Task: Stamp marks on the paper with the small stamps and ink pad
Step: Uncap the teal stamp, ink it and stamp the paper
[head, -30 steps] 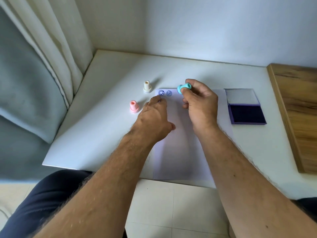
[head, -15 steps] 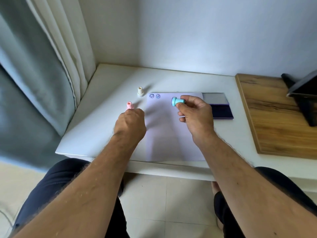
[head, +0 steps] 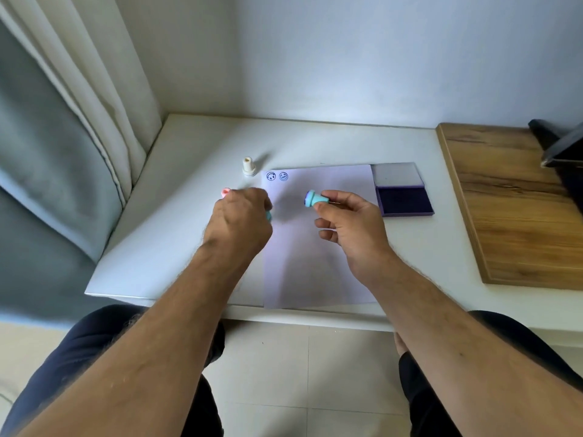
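white table (head: pixel 176 222); right hand (head: pixel 350 225) grip pinches teal stamp (head: pixel 314 198).

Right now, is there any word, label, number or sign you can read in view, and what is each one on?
No words, brand names or numbers are readable anywhere in view.
paper: two round stamped marks at its top left corner, like little faces, no lettering.
blue stamp in the right hand: inked face, design too small to read.
ink pad: no label visible.

The left hand (head: pixel 241 219) hides most of the pink stamp (head: pixel 224 192) and a teal piece (head: pixel 268 216).
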